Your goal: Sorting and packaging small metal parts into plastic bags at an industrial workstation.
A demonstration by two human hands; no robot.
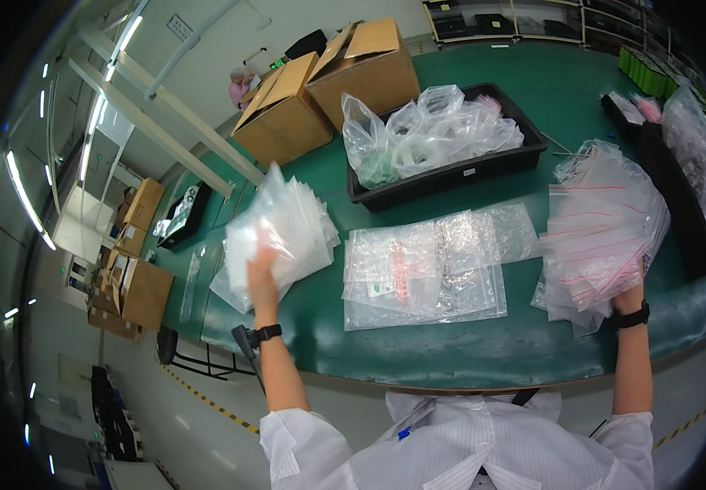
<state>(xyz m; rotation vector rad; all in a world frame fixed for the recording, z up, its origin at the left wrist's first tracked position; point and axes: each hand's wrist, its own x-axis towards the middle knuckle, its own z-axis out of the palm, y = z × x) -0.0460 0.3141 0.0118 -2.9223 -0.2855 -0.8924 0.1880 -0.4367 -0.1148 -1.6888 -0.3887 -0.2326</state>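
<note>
Fanning leftward, red-striped bags (596,233) sit clasped in the right grip (630,297); clear bags (294,224) meet the left grip (262,269), closure unclear.

The counter (312,351) is green; the fanned bags (598,233) are clear with red lines; the bag stack (292,220) milky white; the tray (439,178) black; the cartons (369,80) brown; the shirt (483,437) white, finely striped; the floor tape (206,401) striped yellow and black.

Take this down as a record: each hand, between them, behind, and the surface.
Left hand: at a pile of translucent plastic bags; blurred, grip unclear
Right hand: at lower edge of fanned red-striped zip bags, grip hidden
Between hands: flat, overlapping clear bags
Behind: black tray of bunched plastic bags; two cardboard boxes farther back
Surface: green table
</note>
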